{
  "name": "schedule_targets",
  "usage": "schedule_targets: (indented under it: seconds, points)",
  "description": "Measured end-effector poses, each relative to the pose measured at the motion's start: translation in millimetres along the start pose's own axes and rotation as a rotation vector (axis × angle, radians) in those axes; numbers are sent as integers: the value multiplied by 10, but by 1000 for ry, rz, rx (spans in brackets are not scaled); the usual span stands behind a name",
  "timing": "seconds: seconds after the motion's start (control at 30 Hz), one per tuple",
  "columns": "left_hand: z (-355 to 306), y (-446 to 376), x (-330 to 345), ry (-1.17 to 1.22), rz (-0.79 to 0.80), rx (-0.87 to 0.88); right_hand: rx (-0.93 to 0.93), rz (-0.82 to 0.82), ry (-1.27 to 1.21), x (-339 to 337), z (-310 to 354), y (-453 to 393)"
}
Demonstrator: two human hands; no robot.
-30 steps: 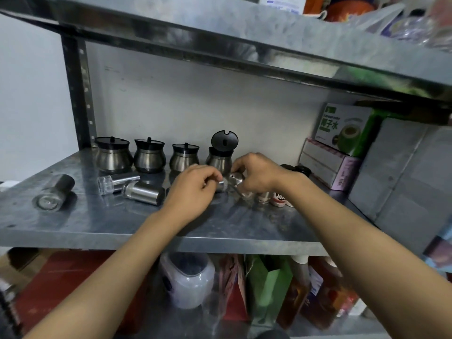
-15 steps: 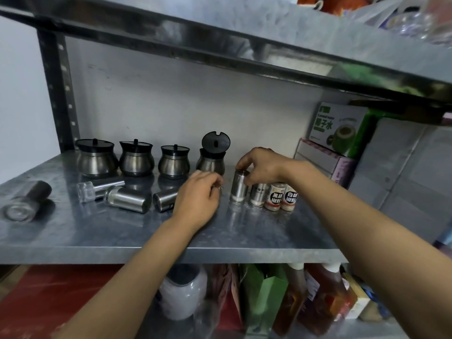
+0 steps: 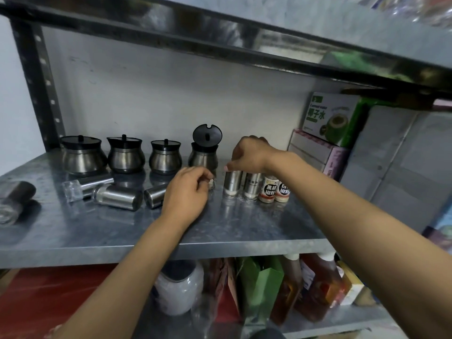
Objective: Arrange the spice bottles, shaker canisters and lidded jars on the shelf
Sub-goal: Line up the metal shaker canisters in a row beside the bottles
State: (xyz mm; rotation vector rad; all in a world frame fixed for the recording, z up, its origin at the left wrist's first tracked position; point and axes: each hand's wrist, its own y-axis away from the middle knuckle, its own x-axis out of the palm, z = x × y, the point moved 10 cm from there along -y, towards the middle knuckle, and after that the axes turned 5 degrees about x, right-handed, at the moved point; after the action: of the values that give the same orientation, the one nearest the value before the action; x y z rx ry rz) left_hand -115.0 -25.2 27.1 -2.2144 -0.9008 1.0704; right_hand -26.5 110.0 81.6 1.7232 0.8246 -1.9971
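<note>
Several steel lidded jars stand in a row at the back of the metal shelf (image 3: 73, 231); the rightmost jar (image 3: 203, 156) has its black lid flipped up. My right hand (image 3: 252, 154) pinches the top of an upright steel shaker (image 3: 232, 183), beside another steel shaker (image 3: 252, 185) and two labelled spice bottles (image 3: 269, 192). My left hand (image 3: 189, 192) is closed over a steel canister (image 3: 154, 198) that lies on its side. Another steel canister (image 3: 117, 196) and a clear-capped bottle (image 3: 85, 185) lie to its left.
A dark-topped grinder (image 3: 13, 200) lies at the far left edge. Stacked cardboard boxes (image 3: 327, 133) and grey panels fill the shelf's right end. An upper shelf hangs low overhead. Below are sauce bottles (image 3: 315, 287), a green bag and a white jar.
My right hand carried the steel shaker to the right and stood it upright left of the other shaker and spice bottles. My left hand moved to the lying canister.
</note>
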Motion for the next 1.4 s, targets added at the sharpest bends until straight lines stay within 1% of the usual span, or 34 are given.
schedule_targets:
  seconds: [0.23,0.33,0.4,0.47,0.53,0.77,0.83,0.93,0.97,1.03,1.1,1.27,1.4]
  points:
    - [-24,19,-28,-16,-13,12,-4,135,-172,83,39,50]
    - [-28,19,-31,-10,-20,22,-5,142,-222,97,53,60]
    - [-24,13,-43,-2,-33,35,5,62,-195,23,27,42]
    - [-3,13,-51,6,-46,33,19,-20,-70,-54,-9,31]
    - [6,18,-52,8,-49,32,23,-42,-9,-69,-16,40]
    - [-21,27,-51,-4,-32,36,-18,83,-174,-33,87,115]
    - [-33,40,-64,-7,-35,33,-16,114,-185,-28,117,142]
    - [-54,52,-77,-2,-36,32,4,93,-193,-47,140,145]
    - [-62,53,-79,-2,-36,34,15,68,-172,-65,132,135]
    - [-67,53,-86,-2,-36,34,32,33,-41,-81,118,112]
    - [-65,51,-87,-4,-36,34,31,41,35,-57,121,107]
    - [-38,49,-73,-14,-35,33,15,96,-23,-42,121,139]
    - [-82,52,-96,-136,-51,74,9,112,-21,-21,116,142]
